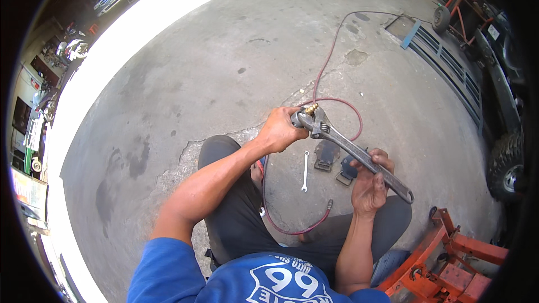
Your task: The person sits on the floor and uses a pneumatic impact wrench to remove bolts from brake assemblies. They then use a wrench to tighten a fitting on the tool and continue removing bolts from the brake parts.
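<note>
My right hand [370, 188] is closed round the handle of a large grey adjustable wrench [349, 147], with its thumb and fingers near the tail end. The wrench slants from upper left to lower right, its jaws at a small brass fitting [311, 109]. Close beside the jaws, my left hand [279, 130] grips a grey metal piece [300, 119] with a rounded end; most of it is hidden by the fingers. From about the brass fitting a thin dark red hose [321, 73] runs away across the floor.
Between my bent legs lie a combination wrench [305, 171], two dark flat pieces with metal loops [325, 154], and a hose end with a metal fitting [329, 205]. An orange steel frame [449, 247] stands at lower right. A floor grate [443, 59] and tyre [508, 169] are to the right.
</note>
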A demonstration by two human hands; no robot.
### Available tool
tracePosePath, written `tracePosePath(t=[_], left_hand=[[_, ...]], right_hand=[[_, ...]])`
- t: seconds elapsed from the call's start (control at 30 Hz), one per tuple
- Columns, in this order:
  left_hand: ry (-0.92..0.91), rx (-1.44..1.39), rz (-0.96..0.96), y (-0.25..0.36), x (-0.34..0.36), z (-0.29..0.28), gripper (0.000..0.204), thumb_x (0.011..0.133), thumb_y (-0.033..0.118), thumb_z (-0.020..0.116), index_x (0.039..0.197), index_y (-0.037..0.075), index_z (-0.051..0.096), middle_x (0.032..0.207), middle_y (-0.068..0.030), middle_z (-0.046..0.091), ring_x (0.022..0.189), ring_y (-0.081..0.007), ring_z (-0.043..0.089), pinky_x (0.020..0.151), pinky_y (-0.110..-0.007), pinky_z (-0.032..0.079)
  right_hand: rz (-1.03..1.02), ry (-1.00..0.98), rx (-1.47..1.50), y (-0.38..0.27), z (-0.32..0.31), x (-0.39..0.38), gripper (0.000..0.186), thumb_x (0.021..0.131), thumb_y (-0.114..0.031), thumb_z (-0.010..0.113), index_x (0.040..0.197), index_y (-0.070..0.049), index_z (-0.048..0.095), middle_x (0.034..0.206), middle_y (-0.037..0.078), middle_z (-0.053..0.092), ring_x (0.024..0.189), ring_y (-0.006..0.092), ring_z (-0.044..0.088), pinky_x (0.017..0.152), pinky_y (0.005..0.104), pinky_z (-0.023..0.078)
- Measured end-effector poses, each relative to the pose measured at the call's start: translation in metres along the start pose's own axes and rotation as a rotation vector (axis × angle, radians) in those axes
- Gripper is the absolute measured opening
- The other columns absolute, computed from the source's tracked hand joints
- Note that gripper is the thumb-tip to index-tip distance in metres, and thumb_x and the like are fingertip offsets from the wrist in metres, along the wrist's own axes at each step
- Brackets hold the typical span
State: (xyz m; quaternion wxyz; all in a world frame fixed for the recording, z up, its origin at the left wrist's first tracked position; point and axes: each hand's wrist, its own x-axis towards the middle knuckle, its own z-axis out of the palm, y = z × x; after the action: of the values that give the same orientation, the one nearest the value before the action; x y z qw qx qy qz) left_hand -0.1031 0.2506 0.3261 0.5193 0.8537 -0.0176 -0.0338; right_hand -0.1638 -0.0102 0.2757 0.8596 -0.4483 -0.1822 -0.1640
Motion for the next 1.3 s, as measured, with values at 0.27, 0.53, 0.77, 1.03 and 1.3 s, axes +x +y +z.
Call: tracePosePath(t=[0.27, 0.53, 0.77, 1.03, 1.3], left_hand=[[-0.083, -0.162, -0.001, -0.013, 0.004, -0.013, 0.023, 0.076, 0.019, 0.073, 0.089, 0.0, 0.069, 0.058, -0.0024, 0.057, 0.049, -0.0119, 0.052, 0.048, -0.032, 0.042], [-0.226, -0.059, 0.373, -0.019, -0.006, -0.01, 0.026, 0.071, 0.007, 0.074, 0.094, -0.002, 0.069, 0.074, -0.0047, 0.067, 0.07, -0.0098, 0.057, 0.068, -0.032, 0.05], [-0.429, 0.038, 0.448, 0.006, -0.008, 0.003, 0.022, 0.073, 0.012, 0.075, 0.089, 0.001, 0.066, 0.071, -0.0076, 0.062, 0.067, -0.0139, 0.053, 0.065, -0.036, 0.048], [-0.417, 0.079, 0.338, 0.003, -0.007, 0.005, 0.027, 0.071, 0.014, 0.079, 0.09, 0.001, 0.065, 0.073, -0.0064, 0.062, 0.069, -0.0131, 0.053, 0.068, -0.036, 0.048], [-0.514, -0.089, 0.344, 0.003, -0.01, 0.004, 0.034, 0.07, 0.008, 0.08, 0.101, -0.001, 0.071, 0.087, -0.0042, 0.073, 0.081, -0.0093, 0.061, 0.078, -0.032, 0.053]], right_hand=[[0.33, -0.254, -0.308, -0.063, 0.026, -0.017, 0.056, 0.093, -0.029, 0.076, 0.137, 0.002, 0.062, 0.144, 0.022, 0.054, 0.117, 0.0327, 0.067, 0.098, 0.0402, 0.058], [0.754, -0.371, 0.529, -0.083, 0.011, -0.037, 0.066, 0.096, -0.028, 0.072, 0.146, 0.009, 0.051, 0.156, 0.037, 0.039, 0.111, 0.0506, 0.069, 0.078, 0.039, 0.066], [1.043, -0.346, 0.431, -0.043, 0.04, -0.044, 0.063, 0.11, -0.039, 0.048, 0.156, 0.002, 0.034, 0.094, 0.017, 0.064, 0.052, 0.0116, 0.054, 0.046, 0.0241, 0.044], [1.105, -0.355, 0.365, -0.042, 0.025, -0.035, 0.055, 0.113, -0.042, 0.035, 0.138, 0.005, 0.047, 0.071, 0.009, 0.056, 0.045, 0.0104, 0.048, 0.044, 0.0233, 0.041], [1.099, -0.416, 0.357, -0.047, 0.029, -0.027, 0.054, 0.113, -0.042, 0.039, 0.136, 0.006, 0.048, 0.069, 0.008, 0.054, 0.044, 0.0111, 0.047, 0.043, 0.0231, 0.039]])
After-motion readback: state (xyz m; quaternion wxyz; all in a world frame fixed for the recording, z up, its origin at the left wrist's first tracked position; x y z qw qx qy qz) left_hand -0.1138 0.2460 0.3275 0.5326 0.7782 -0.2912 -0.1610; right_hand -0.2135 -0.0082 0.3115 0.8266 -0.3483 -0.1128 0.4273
